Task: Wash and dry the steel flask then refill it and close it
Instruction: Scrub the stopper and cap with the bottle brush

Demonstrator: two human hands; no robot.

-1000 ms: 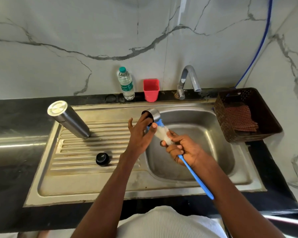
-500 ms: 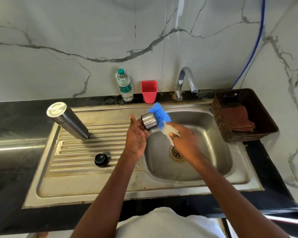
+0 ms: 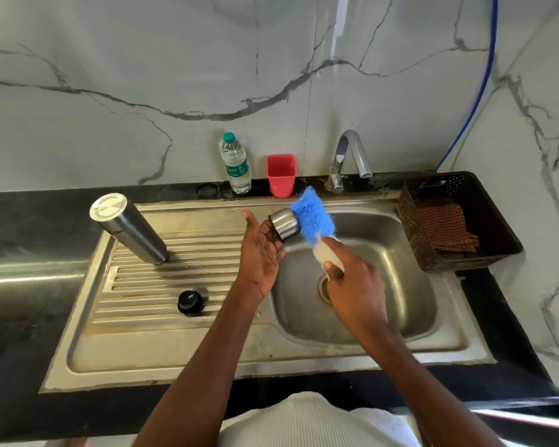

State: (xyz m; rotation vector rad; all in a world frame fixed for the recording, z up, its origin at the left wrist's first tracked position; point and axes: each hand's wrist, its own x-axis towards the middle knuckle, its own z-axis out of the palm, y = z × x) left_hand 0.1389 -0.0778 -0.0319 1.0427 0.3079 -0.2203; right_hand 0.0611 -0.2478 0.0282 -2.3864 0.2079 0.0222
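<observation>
**Flask cup scrubbed above the sink basin**

The small steel cup point(image 3: 284, 224) is pinched in the grip of the left hand point(image 3: 259, 253), held by its fingertips while the thumb is raised clear; the cup is tilted on its side above the left edge of the sink point(image 3: 362, 346) basin. The right hand's point(image 3: 355, 293) grip is curled tight round the pale handle of the bottle brush point(image 3: 313, 219), whose blue bristles are pressed against the right side of the cup.

The steel flask point(image 3: 128, 229) is stood upside down on the ribbed drainboard, left of the sink basin and well apart from both hands. A black stopper point(image 3: 190, 302) is set on the same drainboard, nearer than the flask.

Behind the sink, against the marble wall, a water bottle point(image 3: 235, 164) with a green cap and a red cup point(image 3: 281, 175) are placed just beside each other on the black surface point(image 3: 20, 333), with the tap point(image 3: 349, 159) to their right. Right of the sink a dark basket point(image 3: 504, 233) is seen, a checked cloth point(image 3: 446, 227) lying in it. A blue hose point(image 3: 478, 91) is run down the wall toward the basket.
</observation>
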